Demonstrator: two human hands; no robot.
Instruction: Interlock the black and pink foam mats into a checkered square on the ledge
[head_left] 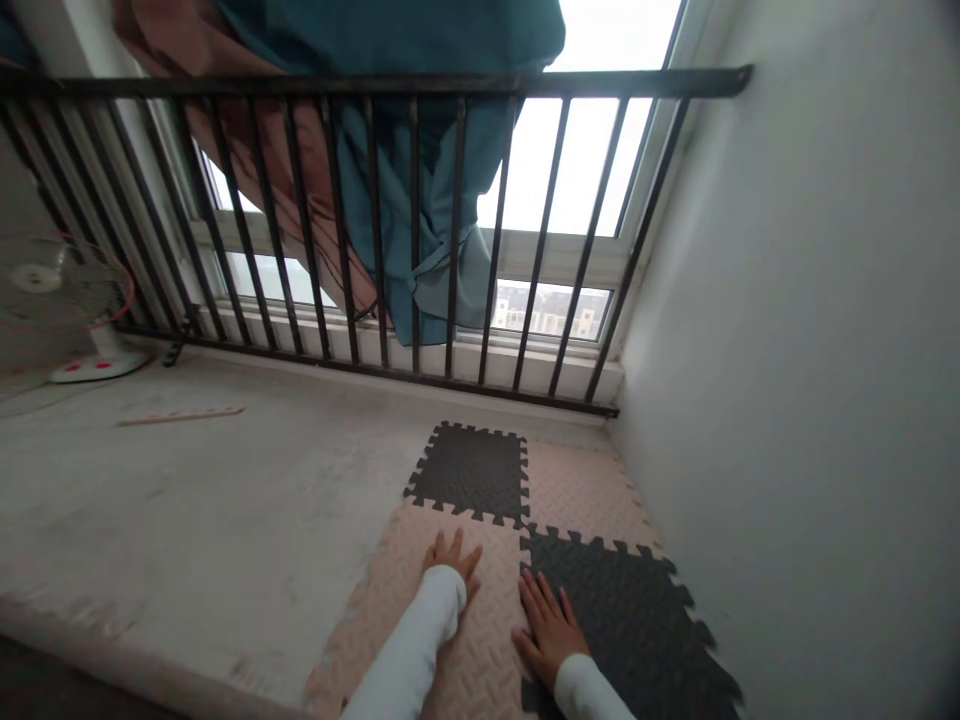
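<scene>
Four puzzle-edged foam mat tiles would be several; they lie joined in a checker pattern on the floor. My left hand [454, 560] rests with fingers spread on the near beige foam tile [487, 640]. Over the seam between that tile and the near black foam tile [630, 620], my right hand [549, 625] lies flat, fingers stretched out. Beyond them are a far black foam tile [472, 465] and a far beige foam tile [581, 485]. Neither hand holds anything.
A black metal railing [390, 372] runs before the window, with teal [390, 190] and pink curtains [300, 180] behind it. A white wall [810, 380] borders the mats on the right. At left stand a fan [105, 350] and a thin strip [184, 415] on the bare floor.
</scene>
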